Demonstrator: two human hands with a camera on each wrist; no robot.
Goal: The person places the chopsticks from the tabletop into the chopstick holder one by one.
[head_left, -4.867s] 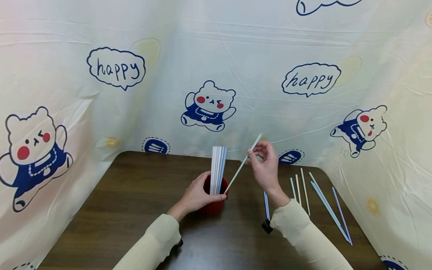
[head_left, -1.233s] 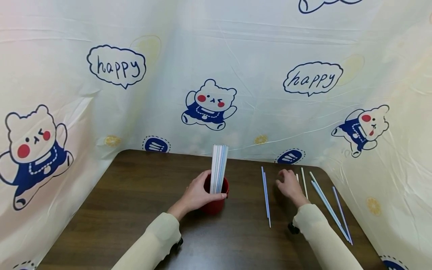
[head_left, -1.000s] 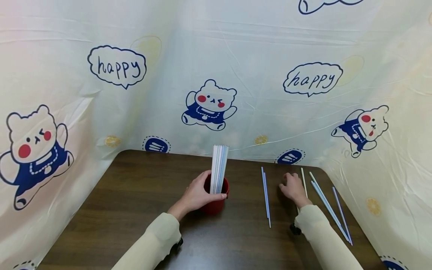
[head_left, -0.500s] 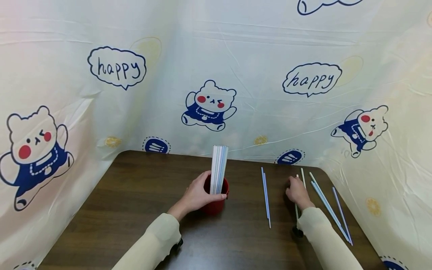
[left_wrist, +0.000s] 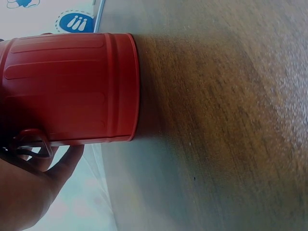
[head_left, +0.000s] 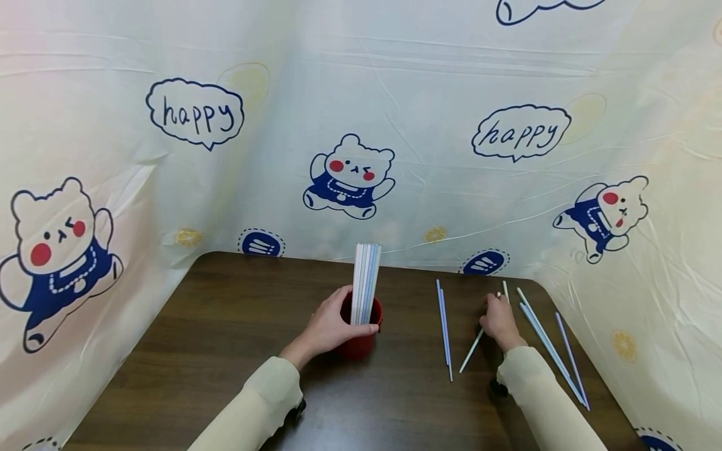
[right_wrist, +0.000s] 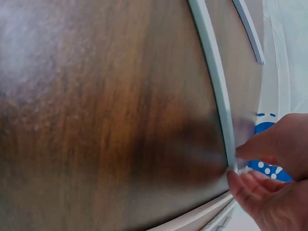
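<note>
My left hand (head_left: 328,322) grips a small red can-shaped container (left_wrist: 72,91) with ribbed panels and a little side handle, its thumb lying along the rim. A bundle of pale white and light-blue sticks (head_left: 365,282) stands upright in the container. Further right, my right hand (head_left: 500,318) reaches down close over the table. Its thumb and fingers pinch one end of a pale, slim stick (right_wrist: 217,82), as the right wrist view shows. In the head view that stick slants out to the lower left from under the hand, which hides part of it.
Two blue-violet sticks (head_left: 444,332) lie between the container and my right hand. Beyond the hand, pale green sticks, light-blue sticks (head_left: 549,351) and a violet stick (head_left: 572,362) lie near the brown table's right edge (head_left: 606,382). A printed curtain (head_left: 429,188) hangs behind.
My right hand has gone from a stick held at the container to the sticks on the right. It now pinches another one, whose near end has swung left. The left hand stays put.
</note>
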